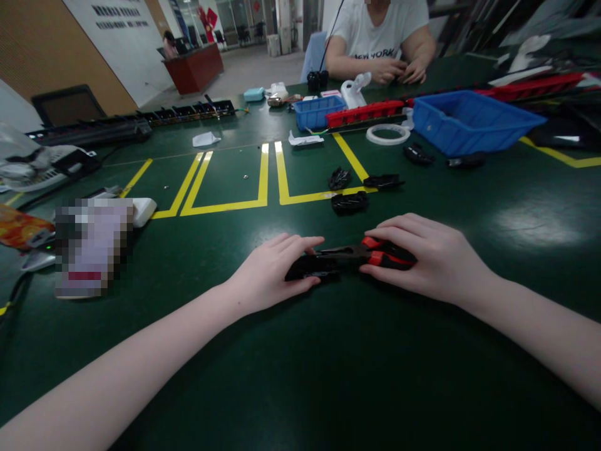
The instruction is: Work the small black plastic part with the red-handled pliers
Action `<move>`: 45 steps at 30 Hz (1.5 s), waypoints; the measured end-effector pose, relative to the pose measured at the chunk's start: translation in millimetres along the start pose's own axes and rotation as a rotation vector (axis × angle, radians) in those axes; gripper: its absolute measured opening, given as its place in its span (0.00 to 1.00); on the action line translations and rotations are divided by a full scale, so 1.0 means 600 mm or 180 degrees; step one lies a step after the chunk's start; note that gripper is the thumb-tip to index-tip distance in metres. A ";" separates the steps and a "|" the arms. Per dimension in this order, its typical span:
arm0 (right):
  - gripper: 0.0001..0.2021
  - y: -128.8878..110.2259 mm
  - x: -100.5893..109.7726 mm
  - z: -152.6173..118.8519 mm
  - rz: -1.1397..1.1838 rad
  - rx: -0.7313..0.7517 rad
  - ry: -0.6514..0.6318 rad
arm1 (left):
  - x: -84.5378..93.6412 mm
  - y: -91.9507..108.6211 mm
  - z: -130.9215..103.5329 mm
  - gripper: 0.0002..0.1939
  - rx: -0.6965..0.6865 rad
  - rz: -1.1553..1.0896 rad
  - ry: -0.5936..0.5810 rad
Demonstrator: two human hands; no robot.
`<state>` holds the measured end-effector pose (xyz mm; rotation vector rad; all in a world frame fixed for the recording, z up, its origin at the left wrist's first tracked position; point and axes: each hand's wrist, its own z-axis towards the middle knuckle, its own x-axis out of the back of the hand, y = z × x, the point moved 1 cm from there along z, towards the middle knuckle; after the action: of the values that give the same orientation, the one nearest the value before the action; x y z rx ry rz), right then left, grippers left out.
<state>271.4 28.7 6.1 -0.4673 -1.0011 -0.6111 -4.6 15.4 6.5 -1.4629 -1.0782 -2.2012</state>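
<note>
Head view, one tabletop [300,382], dark green, marked with yellow tape [228,207].

Risks, as judged. Slip: the pliers' metal nose could skid off the hard, glossy surface if squeezed at a slant. Pinch: the left fingertips lie close beside the nose, so a skid could catch skin. Breakage: the shell looks thin and may crack or mark if the handles are pressed hard. Mix-up: three loose black pieces [350,202], similar in colour, lie just beyond the hands, towards the far edge, and could be confused with the held one.

Item 1: black part [300,268], one. Dark, shiny, elongated, with pale glints along its upper and lower sides; lies roughly parallel to the far edge, mid-width, on the near side of the tape. Left end hidden by fingers; fine detail too dark to read.

Item 2: pliers [385,254], one pair. Red-and-black handles towards the right edge, dark nose towards the left, overlapping the part. Whether the jaws bite on it cannot be told.

Hands: left hand [275,272] curled round the part, thumb and fingers on opposite sides; right hand [422,260] wrapped about the handles.
</note>
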 end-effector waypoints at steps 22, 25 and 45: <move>0.16 -0.002 0.004 0.006 0.0121 -0.0017 -0.0314 | -0.001 0.001 -0.006 0.17 -0.0408 0.0050 0.0118; 0.16 -0.001 0.005 0.005 0.0106 -0.0018 -0.0328 | 0.001 0.002 -0.005 0.16 -0.0417 0.0118 0.0115; 0.16 -0.006 0.003 0.001 0.0065 -0.0016 -0.0163 | -0.002 0.003 -0.003 0.16 -0.0640 0.0408 0.0222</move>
<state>269.3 25.7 8.1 -0.4991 -1.0426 -0.5858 -4.2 12.5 6.2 -1.4773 -0.7373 -2.3041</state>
